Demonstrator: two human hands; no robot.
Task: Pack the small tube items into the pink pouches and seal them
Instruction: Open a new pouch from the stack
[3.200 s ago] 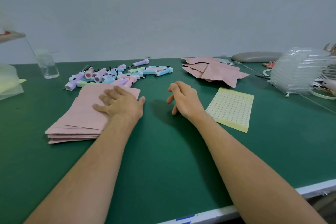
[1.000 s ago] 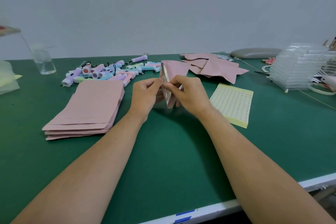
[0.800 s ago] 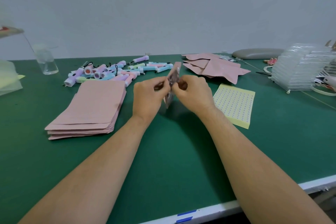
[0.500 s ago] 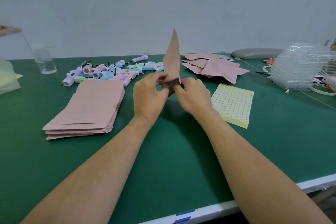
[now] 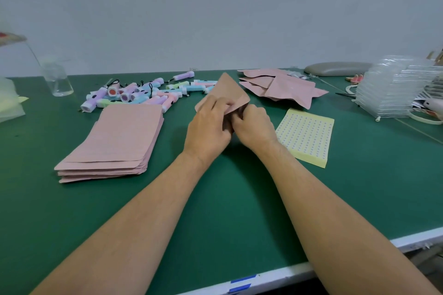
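Both hands hold one pink pouch [image 5: 227, 90] above the middle of the green table. My left hand [image 5: 208, 127] pinches its near edge from the left, and my right hand [image 5: 254, 126] pinches it from the right, fingers curled at the pouch's opening. The pouch tilts away from me, its far corner pointing toward the wall. A flat stack of empty pink pouches [image 5: 119, 136] lies to the left. Behind it lies a heap of small pastel tubes [image 5: 143, 93]. Several more pink pouches [image 5: 282, 86] lie scattered at the back right.
A yellow sheet of small round stickers [image 5: 306, 134] lies just right of my hands. A clear glass jar [image 5: 56, 79] stands at the back left. A stack of clear plastic trays [image 5: 393, 88] and a grey pad [image 5: 338, 68] sit at the back right. The table's white front edge [image 5: 275, 273] runs close below.
My left hand lifted a pouch off the stack and both hands took it at table centre. The pouch stood upright half a second ago and now leans away, lower and flatter.
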